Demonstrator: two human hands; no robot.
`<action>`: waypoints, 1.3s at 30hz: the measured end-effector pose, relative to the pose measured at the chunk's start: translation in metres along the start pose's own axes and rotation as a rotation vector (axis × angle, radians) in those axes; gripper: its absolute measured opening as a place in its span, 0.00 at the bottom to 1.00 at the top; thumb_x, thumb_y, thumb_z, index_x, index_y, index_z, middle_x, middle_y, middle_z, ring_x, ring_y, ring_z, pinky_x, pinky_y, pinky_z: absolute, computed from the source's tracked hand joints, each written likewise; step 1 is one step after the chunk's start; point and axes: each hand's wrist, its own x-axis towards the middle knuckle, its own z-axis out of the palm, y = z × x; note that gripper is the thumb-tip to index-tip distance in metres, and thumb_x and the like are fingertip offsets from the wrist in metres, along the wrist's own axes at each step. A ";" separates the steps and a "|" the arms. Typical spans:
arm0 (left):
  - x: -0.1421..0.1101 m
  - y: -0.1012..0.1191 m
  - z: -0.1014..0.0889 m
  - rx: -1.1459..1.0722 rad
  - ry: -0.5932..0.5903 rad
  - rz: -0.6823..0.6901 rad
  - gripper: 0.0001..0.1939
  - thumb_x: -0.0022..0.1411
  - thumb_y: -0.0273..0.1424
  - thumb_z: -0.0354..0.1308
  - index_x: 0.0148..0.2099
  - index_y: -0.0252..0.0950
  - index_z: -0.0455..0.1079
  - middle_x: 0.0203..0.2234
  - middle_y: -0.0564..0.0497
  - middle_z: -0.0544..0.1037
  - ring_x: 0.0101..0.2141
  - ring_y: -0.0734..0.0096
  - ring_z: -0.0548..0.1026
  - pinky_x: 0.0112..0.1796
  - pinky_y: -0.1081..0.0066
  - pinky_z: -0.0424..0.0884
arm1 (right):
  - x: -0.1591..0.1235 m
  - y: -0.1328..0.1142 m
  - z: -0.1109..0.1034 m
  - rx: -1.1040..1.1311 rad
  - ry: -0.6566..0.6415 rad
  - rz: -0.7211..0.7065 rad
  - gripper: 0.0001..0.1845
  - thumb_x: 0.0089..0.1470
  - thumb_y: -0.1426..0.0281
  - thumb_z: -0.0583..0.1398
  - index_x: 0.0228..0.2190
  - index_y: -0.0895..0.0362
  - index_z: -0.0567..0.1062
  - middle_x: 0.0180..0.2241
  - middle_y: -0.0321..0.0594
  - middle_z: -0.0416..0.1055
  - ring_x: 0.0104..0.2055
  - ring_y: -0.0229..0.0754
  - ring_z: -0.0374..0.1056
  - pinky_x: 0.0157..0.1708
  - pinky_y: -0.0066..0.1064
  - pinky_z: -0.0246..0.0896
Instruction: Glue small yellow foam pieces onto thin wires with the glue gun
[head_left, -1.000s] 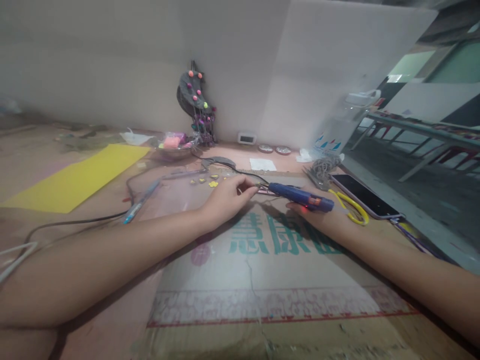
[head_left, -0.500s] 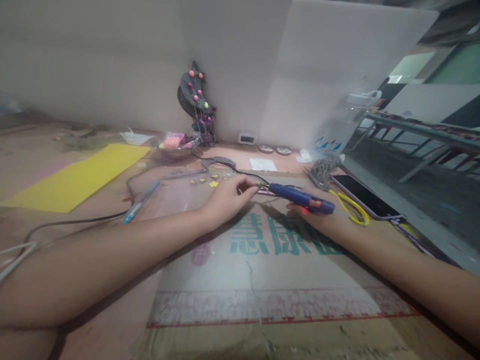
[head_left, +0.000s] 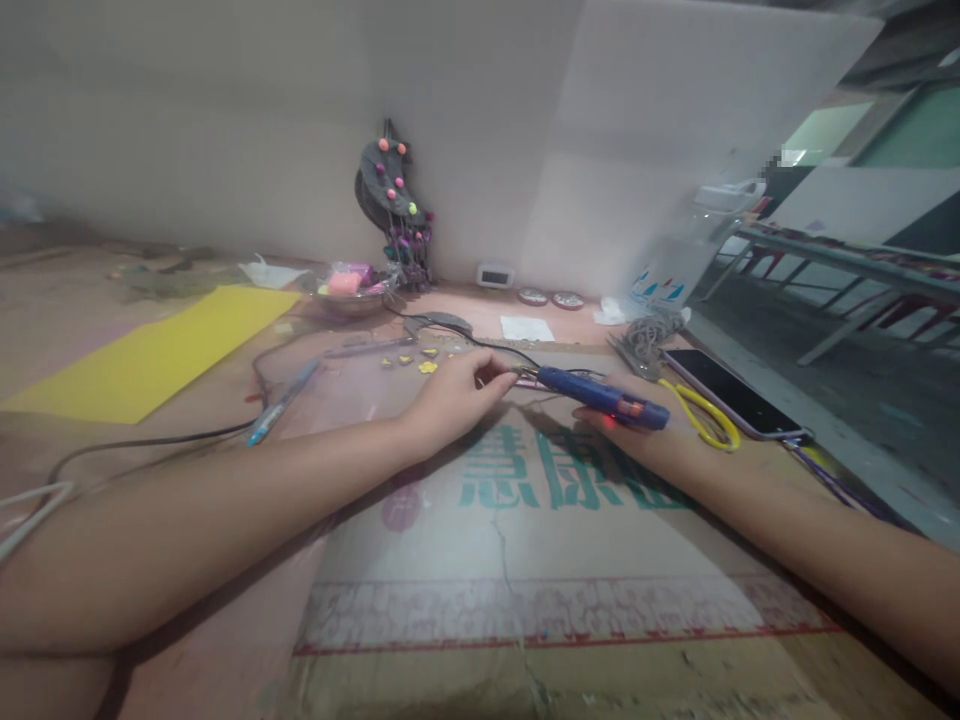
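My right hand is wrapped round a blue hot glue gun with a small red light glowing near its underside. The nozzle points left, right at the fingertips of my left hand. Thumb and forefinger of that hand are pinched together; whatever sits between them is too small to make out. Just behind the left hand lie several small yellow flower pieces. A pink strip-like thing shows partly beneath the nozzle.
Yellow-handled scissors, a phone and grey yarn lie at right. A blue pen and yellow sheet lie left. At the back are a bowl, a grey moon ornament and a bottle.
Almost nothing differs. Both hands and the glue gun keep the same place, with the nozzle still at the left fingertips.
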 end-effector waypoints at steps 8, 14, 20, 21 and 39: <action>0.000 -0.004 0.002 -0.010 -0.017 0.010 0.09 0.62 0.35 0.55 0.35 0.35 0.71 0.31 0.51 0.77 0.31 0.70 0.72 0.33 0.71 0.66 | 0.001 -0.002 0.002 0.111 0.046 0.110 0.11 0.51 0.59 0.62 0.26 0.52 0.73 0.21 0.34 0.72 0.23 0.40 0.67 0.22 0.30 0.58; 0.000 -0.004 0.003 -0.014 -0.022 0.017 0.09 0.62 0.34 0.55 0.34 0.35 0.71 0.30 0.51 0.77 0.31 0.70 0.72 0.31 0.71 0.65 | 0.000 0.005 0.004 0.251 0.026 0.109 0.10 0.53 0.59 0.61 0.32 0.51 0.75 0.27 0.36 0.75 0.29 0.44 0.71 0.27 0.34 0.65; -0.001 -0.005 0.004 -0.004 -0.037 0.018 0.09 0.62 0.35 0.55 0.35 0.34 0.71 0.30 0.50 0.77 0.31 0.70 0.72 0.32 0.71 0.66 | 0.003 -0.012 -0.015 0.379 0.083 0.069 0.10 0.56 0.59 0.58 0.33 0.52 0.75 0.34 0.41 0.76 0.37 0.48 0.73 0.38 0.39 0.68; -0.001 -0.005 0.005 -0.004 -0.042 0.016 0.09 0.62 0.35 0.55 0.35 0.34 0.71 0.30 0.50 0.78 0.31 0.70 0.72 0.32 0.71 0.66 | 0.004 -0.014 -0.019 0.387 0.087 0.064 0.11 0.57 0.59 0.57 0.33 0.52 0.75 0.33 0.41 0.76 0.37 0.48 0.73 0.38 0.39 0.68; 0.000 -0.011 0.008 -0.044 -0.064 0.022 0.09 0.61 0.35 0.54 0.35 0.35 0.72 0.31 0.51 0.78 0.33 0.68 0.73 0.34 0.71 0.66 | 0.073 0.028 -0.023 0.350 0.039 0.167 0.18 0.50 0.59 0.63 0.39 0.57 0.79 0.38 0.43 0.78 0.41 0.52 0.73 0.43 0.43 0.68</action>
